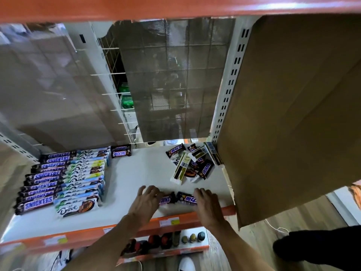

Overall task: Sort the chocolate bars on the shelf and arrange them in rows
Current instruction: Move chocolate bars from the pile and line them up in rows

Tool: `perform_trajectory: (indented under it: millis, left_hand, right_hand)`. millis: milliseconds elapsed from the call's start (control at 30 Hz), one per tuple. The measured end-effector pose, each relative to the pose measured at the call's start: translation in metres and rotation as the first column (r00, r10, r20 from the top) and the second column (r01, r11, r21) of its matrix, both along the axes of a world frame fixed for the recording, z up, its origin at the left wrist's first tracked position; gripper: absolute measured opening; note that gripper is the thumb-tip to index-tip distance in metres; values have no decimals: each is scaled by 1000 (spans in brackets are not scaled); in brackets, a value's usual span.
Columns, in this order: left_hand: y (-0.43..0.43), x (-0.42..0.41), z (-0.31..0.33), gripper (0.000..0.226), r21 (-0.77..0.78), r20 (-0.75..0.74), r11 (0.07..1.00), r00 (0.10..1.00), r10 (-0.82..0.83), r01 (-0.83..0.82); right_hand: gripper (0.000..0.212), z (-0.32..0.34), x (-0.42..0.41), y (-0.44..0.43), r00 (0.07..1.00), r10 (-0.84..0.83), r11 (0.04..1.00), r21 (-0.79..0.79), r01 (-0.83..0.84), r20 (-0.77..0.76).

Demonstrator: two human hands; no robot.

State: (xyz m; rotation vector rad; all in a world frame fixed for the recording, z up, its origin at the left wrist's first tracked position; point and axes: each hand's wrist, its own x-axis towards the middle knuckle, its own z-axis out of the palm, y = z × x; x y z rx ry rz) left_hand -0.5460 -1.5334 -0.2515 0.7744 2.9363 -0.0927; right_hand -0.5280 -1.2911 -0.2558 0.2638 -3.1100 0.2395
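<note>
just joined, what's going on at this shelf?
A person is sorting chocolate bars on a white shelf. The left hand and right hand rest with spread fingers on two Snickers bars near the front edge. At the left, a Snickers row and a Dove row are lined up. A mixed pile at the back right is not yet sorted, and a lone Snickers bar lies behind the rows.
</note>
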Motion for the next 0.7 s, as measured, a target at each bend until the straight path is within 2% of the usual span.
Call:
perform_trajectory:
  millis: [167,433,700]
  left_hand:
    - [-21,10,2,49,67,-76,992,991,109,-104]
    - [-48,24,4,49,71,-88,967,965,249,-243]
    - [-60,26,2,46,58,-90,962,958,272,-268]
  right_hand:
    - [63,-1,-3,-17,998,63,998,-7,-63,22]
    - [56,-2,-8,-36,993,122,993,-3,-122,8]
    - [37,1,-12,-37,994,113,994,-5,-113,-4]
